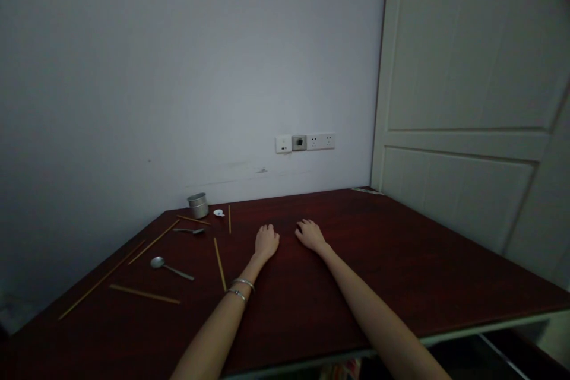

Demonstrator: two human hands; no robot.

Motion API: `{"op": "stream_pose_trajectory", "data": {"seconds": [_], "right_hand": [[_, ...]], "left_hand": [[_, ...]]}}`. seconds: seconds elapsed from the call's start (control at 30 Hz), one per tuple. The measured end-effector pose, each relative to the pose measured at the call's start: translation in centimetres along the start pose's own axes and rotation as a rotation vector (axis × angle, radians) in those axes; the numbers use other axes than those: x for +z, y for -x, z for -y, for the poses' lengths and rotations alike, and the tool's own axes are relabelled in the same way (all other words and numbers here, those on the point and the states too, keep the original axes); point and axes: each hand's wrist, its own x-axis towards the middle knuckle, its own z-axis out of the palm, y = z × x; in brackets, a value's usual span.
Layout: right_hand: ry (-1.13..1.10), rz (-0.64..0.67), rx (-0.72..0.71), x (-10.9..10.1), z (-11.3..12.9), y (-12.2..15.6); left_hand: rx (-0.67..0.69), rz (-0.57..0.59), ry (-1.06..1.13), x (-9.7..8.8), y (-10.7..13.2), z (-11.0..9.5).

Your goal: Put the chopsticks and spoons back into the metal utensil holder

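My left hand (267, 241) rests on the dark red table with its fingers curled in and nothing showing in them. Two silver bangles circle that wrist. To its right, my right hand (310, 234) lies palm down on the table, fingers loosely apart and holding nothing. Closest to the left hand is a wooden chopstick (219, 264). Farther left lie a metal spoon (171, 268), a fork (189, 231) and several more chopsticks (145, 294). By the wall stands a metal cup (198, 206), with a small white spoon-like piece (218, 212) beside it.
The dark red table (392, 261) meets a pale wall (244, 71) at the back. Sockets and switches (314, 141) sit low on that wall. A white panelled door (463, 101) stands along the right. A flat strip (367, 191) lies at the far right corner.
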Motion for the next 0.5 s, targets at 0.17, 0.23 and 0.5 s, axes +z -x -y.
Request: {"op": "stream_pose_trajectory", "data": {"seconds": [0.17, 0.23, 0.5], "right_hand": [[-0.001, 0.009, 0.004, -0.05, 0.02, 0.03], [0.000, 0.014, 0.008, -0.08, 0.04, 0.02], [0.013, 0.002, 0.003, 0.09, 0.09, 0.02]], "left_hand": [[-0.005, 0.001, -0.031, -0.29, 0.37, -0.48], [-0.011, -0.002, -0.039, -0.44, 0.40, -0.57], [-0.033, 0.016, 0.049, -0.38, 0.53, -0.40]]}}
